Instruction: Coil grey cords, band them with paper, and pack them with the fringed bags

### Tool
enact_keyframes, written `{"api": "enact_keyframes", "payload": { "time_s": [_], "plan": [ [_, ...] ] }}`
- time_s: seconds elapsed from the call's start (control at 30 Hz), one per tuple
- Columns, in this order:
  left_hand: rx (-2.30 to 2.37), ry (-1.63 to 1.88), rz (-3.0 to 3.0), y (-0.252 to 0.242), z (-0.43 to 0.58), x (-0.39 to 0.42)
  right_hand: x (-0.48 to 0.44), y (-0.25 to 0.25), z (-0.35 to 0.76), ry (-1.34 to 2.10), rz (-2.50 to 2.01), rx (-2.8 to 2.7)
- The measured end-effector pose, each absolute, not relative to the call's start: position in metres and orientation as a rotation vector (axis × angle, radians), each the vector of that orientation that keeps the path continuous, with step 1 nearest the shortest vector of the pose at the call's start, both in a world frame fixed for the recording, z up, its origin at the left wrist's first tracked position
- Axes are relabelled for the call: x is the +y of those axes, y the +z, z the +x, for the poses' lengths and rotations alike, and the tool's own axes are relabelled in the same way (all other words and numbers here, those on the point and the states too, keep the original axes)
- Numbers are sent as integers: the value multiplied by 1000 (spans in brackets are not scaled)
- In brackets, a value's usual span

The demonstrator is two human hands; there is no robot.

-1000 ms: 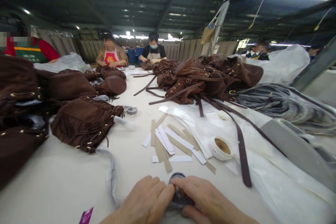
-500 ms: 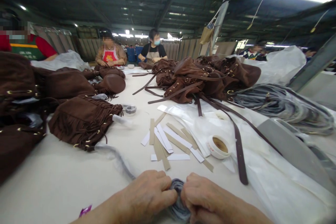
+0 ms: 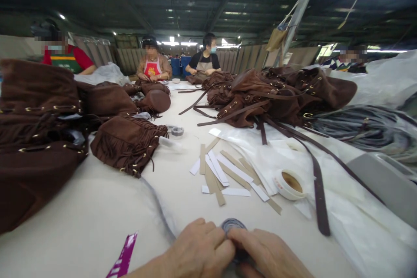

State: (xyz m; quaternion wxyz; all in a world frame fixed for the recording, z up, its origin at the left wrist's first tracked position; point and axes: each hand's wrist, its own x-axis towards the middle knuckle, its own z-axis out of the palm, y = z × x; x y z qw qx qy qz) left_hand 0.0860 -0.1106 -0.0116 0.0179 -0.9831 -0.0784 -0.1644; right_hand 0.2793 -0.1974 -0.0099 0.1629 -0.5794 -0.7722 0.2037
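Note:
A grey coiled strap (image 3: pixel 233 224), seemingly wrapped in clear plastic, sits at the table's front edge between my hands. My left hand (image 3: pixel 202 246) is closed against its left side, with the fingers curled. From the right, my right hand (image 3: pixel 267 253) grips it, with the thumb and fingers pressed on the coil. The two hands almost meet and hide most of its lower part. A grey tail (image 3: pixel 160 209) runs from near my left hand up to a brown fringed bag (image 3: pixel 125 145) lying on the table.
Paper and card strips (image 3: pixel 224 173) lie scattered ahead, beside a tape roll (image 3: pixel 289 184). Brown bags (image 3: pixel 39 91) are piled left, with more bags (image 3: pixel 254 95) at the back right. A dark strap (image 3: pixel 321 200) trails over white plastic (image 3: pixel 345 226). Several co-workers sit behind.
My view has swung left, so the scene sits further right. The coil shows less between my hands, which have come closer together over it. More of the purple strip shows at lower left.

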Motion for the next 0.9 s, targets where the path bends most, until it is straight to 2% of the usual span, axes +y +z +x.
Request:
{"api": "enact_keyframes", "payload": {
  "time_s": [0.13,0.37,0.47,0.67,0.77,0.9],
  "plan": [
    [-221,-199,-3180,15,69,-94,-191,21,282,713,-1618,-2279],
    [-82,-78,-3211,23,67,-76,-172,35,283,766,-1448,-2503],
    [-149,-189,-3196,12,75,-86,-175,26,281,724,-1582,-2446],
    [-385,-950,-2873,-29,85,-117,-186,-7,257,650,-1846,-2216],
    [-392,-979,-2924,-34,80,-115,-183,-13,253,618,-1782,-2238],
    [-238,-768,-3067,-16,64,-99,-173,1,264,657,-1533,-2336]
  ]
}}
